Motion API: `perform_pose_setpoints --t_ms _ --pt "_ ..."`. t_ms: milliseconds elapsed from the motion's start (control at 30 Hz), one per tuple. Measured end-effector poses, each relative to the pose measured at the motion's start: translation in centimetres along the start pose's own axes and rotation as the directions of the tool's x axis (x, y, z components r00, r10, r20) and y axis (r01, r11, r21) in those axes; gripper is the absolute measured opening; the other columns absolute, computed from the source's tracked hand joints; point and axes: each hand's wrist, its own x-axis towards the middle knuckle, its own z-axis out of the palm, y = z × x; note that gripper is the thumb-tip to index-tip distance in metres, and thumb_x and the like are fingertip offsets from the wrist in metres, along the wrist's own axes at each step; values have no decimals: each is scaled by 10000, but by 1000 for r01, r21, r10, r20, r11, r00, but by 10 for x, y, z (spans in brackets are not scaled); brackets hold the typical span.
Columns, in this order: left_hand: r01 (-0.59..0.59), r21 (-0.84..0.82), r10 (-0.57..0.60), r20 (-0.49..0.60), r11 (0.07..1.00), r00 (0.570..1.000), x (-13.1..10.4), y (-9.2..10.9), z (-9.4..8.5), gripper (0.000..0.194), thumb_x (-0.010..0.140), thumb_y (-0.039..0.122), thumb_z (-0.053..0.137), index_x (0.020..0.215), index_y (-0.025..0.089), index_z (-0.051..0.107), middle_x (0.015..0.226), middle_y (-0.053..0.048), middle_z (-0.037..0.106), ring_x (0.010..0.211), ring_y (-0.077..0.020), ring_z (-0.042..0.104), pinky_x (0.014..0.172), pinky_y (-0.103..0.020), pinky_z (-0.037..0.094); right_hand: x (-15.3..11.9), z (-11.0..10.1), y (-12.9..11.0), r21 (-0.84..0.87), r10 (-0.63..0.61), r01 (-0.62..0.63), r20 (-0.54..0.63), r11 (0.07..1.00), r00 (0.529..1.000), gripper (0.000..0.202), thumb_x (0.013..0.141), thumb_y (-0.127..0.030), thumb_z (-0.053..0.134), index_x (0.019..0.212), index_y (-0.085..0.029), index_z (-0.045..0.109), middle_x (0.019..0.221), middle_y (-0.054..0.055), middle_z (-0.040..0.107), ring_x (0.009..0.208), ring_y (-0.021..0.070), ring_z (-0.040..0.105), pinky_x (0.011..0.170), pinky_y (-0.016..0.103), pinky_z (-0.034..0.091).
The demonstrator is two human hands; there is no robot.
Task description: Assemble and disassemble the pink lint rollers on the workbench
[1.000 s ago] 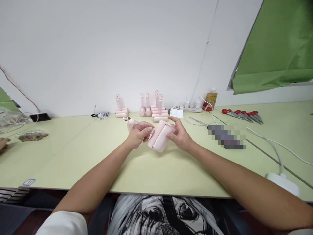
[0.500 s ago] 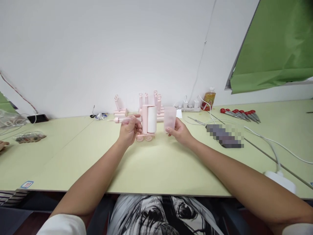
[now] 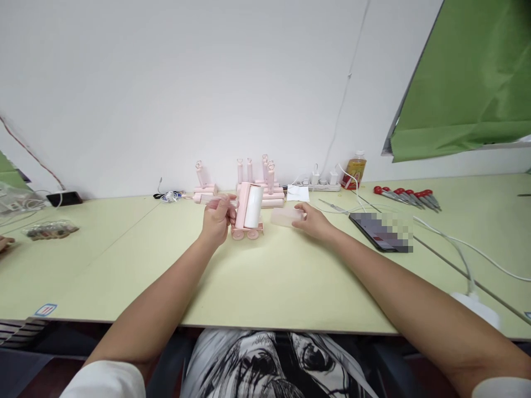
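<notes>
White wall behind pale-green table; green cloth hanging right

A: State each hand's position relative to the pink wheeled unit.
B: Left hand: grips the unit's left side. Right hand: holds the translucent pink cover, right of the unit and apart from it.
A: List surrounding items.
B: Paper sheet: behind the unit, to its right. Phone: farther right. Bottle: right rear.
</notes>
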Motion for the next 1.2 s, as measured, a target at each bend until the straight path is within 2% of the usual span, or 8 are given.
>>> perform_pose_setpoints --t_ms 267,467,600,700,800,933,1033,1200 --pt "-20 78 18 26 997 1000 -1 -6 0 495 676 610 697 835 148 621 416 62 490 344 -70 422 349 -187 320 5 3 12 54 -41 38 63 998 997 456 664 -135 585 1114 -197 621 858 29 638 674 152 548 641 261 422" --pt "-6 114 -2 69 993 998 -4 -8 1 499 680 622 686 818 146 624 426 52 498 366 -77 447 363 -192 337 9 5 16 78 -48 54 -84 995 995 429 675 -84 521 1073 -188 639 1062 83 631 883 203 586 792 314 444" --pt "-2 114 -9 101 993 995 -4 -8 1 497 688 618 682 826 145 622 430 56 501 346 -77 442 346 -197 330 7 0 9 112 -27 55 -242 992 970 350 776 -194 498 1110 -174 602 1227 121 561 1061 249 551 863 365 442" --pt "-3 94 -10 135 996 991 -5 -10 2 488 707 605 677 838 140 613 441 56 507 348 -77 450 345 -194 343 -2 -2 -7 228 -88 163 -307 960 947 305 854 -348 481 1074 -172 597 1131 115 600 1005 240 568 835 367 456" --pt "48 82 -64 214 996 975 -10 -12 5 492 721 586 678 913 139 603 495 41 555 385 -90 501 359 -196 378 -19 4 -28 481 -257 304 -163 822 953 404 860 -509 501 1086 -183 576 1043 96 631 936 223 583 795 358 469" --pt "93 172 -163 456 981 875 -24 -14 13 531 751 492 698 1140 153 569 790 -67 691 646 -163 655 464 -229 479 -41 16 -50 752 -383 198 78 629 921 553 797 -622 570 1144 -194 525 1030 90 640 883 216 603 714 328 486" --pt "11 312 -207 604 950 770 -31 -15 15 582 804 418 666 1309 203 474 1017 -113 685 779 -178 664 550 -249 512 -45 17 -54 827 -267 57 114 559 957 494 770 -586 637 1048 -190 536 900 56 653 752 184 601 638 291 470" --pt "-285 481 -178 710 829 681 -25 -19 3 521 870 344 560 1362 215 448 1031 -96 666 771 -146 624 662 -269 516 -36 6 -49 829 -55 -106 162 550 985 447 715 -545 700 956 -194 566 771 14 651 627 146 560 523 233 401"
